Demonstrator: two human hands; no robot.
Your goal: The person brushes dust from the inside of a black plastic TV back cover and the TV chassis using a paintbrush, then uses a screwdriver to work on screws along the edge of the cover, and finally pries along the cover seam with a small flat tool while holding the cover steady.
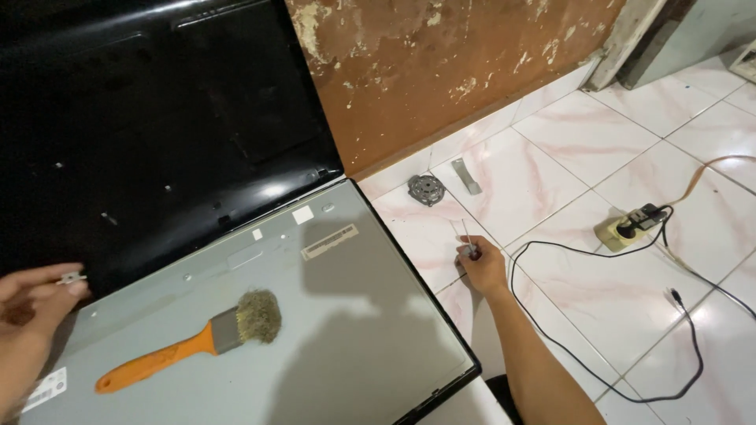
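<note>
small metal piece (71, 278): pinched between the fingertips of the left hand (30, 297), held just over the lower left edge of the black back cover (157, 118); too small to tell its exact kind.
left hand: closed in a pinch on the small metal piece, palm turned up, well to the left of the grey panel's middle.
thin pronged part (466, 240): stood on the white floor tile (567, 157) just off the right edge of the grey panel (339, 315), its two thin prongs pointing away from the person, toward the wall.
right hand (482, 266): fingers curled down onto the base of the thin pronged part, touching it; a grip seemed likely, but how firm i could not tell.
key relation: the pronged part lay directly ahead of the right hand's fingertips, long axis running from hand toward wall; the right hand was far nearer to it than the left, which sat across the whole panel.
paintbrush (189, 342): orange handle, worn bristles, lay flat on the grey panel between the two hands, touched by neither, handle pointing to the lower left.
round metal part (426, 189): on the tile beyond the panel's top right corner, a flat metal strip (466, 176) just beside it.
power strip (630, 228): well right of the panel, black cable (598, 346) looping over the tiles.
</note>
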